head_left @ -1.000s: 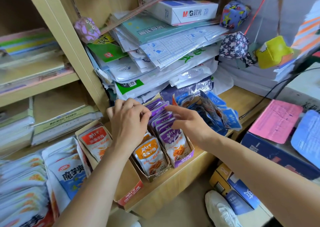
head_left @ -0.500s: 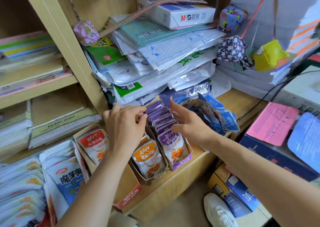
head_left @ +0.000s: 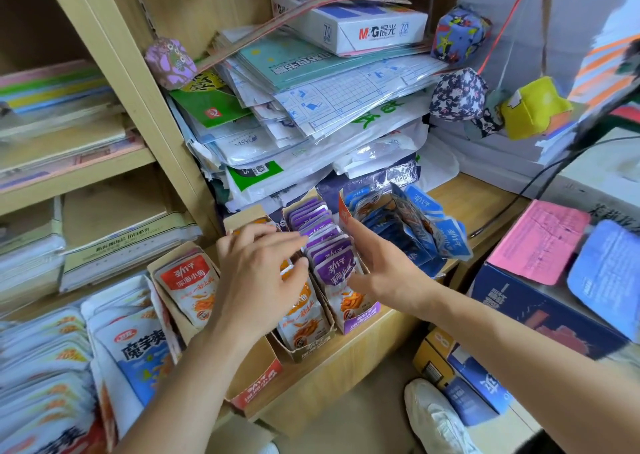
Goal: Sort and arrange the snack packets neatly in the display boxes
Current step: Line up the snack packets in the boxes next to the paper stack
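Note:
Cardboard display boxes stand side by side on a wooden shelf. A red box (head_left: 254,389) holds red packets (head_left: 188,280); beside it an orange-packet box (head_left: 304,348) and a purple box (head_left: 360,322) with a row of purple packets (head_left: 327,242). A further box holds disordered blue packets (head_left: 415,225). My left hand (head_left: 256,280) lies over the orange packets, fingers spread, fingertips touching the purple row's left side. My right hand (head_left: 377,266) is flat against the purple row's right side, thumb toward the front packet.
A tall stack of bagged stationery and an M&G paper box (head_left: 349,24) overhangs the boxes from behind. White and blue packets (head_left: 135,346) fill the lower left. A dark blue carton (head_left: 540,311) with a pink sheet sits right. A white shoe (head_left: 436,419) is on the floor.
My left hand slid from the orange box toward the purple row, fingers spreading. My right hand turned from lying over the purple packets to pressing flat along their right side.

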`<act>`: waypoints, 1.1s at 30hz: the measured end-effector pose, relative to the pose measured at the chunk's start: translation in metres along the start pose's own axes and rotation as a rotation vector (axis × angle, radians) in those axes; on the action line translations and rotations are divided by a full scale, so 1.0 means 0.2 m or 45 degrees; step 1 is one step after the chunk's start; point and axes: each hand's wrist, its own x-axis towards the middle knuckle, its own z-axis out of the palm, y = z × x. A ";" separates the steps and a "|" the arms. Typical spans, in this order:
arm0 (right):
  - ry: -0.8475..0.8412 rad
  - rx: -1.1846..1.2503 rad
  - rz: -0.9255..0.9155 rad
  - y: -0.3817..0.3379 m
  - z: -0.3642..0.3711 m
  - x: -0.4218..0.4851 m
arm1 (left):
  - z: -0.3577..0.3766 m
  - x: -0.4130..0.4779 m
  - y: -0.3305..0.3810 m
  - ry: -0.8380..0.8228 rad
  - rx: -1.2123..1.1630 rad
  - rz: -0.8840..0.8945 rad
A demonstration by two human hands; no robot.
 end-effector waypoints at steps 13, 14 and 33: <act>0.029 -0.376 -0.024 -0.04 0.01 -0.10 | 0.01 -0.15 0.06 -0.270 0.248 0.113; 0.082 -0.466 -0.031 -0.05 -0.01 -0.11 | 0.00 -0.15 0.06 -0.235 0.234 0.104; 0.499 -0.410 0.213 0.15 -0.83 -0.35 | 0.24 0.30 0.78 -0.333 -0.214 -0.382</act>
